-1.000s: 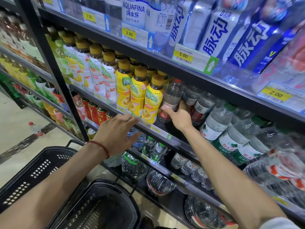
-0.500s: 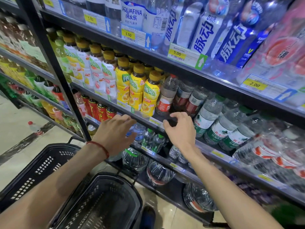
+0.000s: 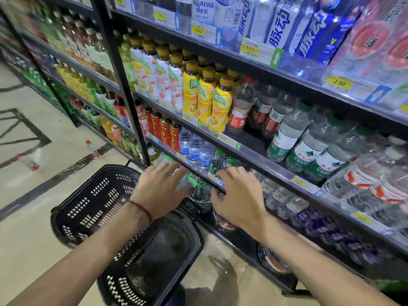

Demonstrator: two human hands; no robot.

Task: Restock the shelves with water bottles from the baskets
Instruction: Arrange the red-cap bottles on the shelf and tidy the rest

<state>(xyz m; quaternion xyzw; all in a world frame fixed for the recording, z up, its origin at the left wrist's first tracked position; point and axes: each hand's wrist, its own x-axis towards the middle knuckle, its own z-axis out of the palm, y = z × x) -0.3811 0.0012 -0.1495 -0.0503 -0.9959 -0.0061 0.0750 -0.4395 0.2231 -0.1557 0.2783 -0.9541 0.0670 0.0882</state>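
Observation:
Two black plastic baskets stand on the floor below me, one on the left (image 3: 88, 202) and one nearer (image 3: 154, 261); their contents are blurred. My left hand (image 3: 161, 188) and my right hand (image 3: 238, 195) hover with spread fingers in front of the lower shelf edge, holding nothing. Between them a large clear bottle with a green cap ring (image 3: 198, 191) stands low by the shelf. On the middle shelf (image 3: 249, 149) red-labelled water bottles (image 3: 239, 109) stand beside green-labelled water bottles (image 3: 284, 138), with a dark gap between them.
Yellow tea bottles (image 3: 205, 96) fill the shelf to the left of the water. Small blue-labelled bottles (image 3: 194, 146) sit one shelf lower. A black upright post (image 3: 123, 85) divides the racks. One loose bottle (image 3: 90, 149) lies on the floor at left.
My right hand has pulled back from the red-labelled bottles on the middle shelf and dropped to the lower shelf edge. My left hand has also sunk lower. The view tilted downward.

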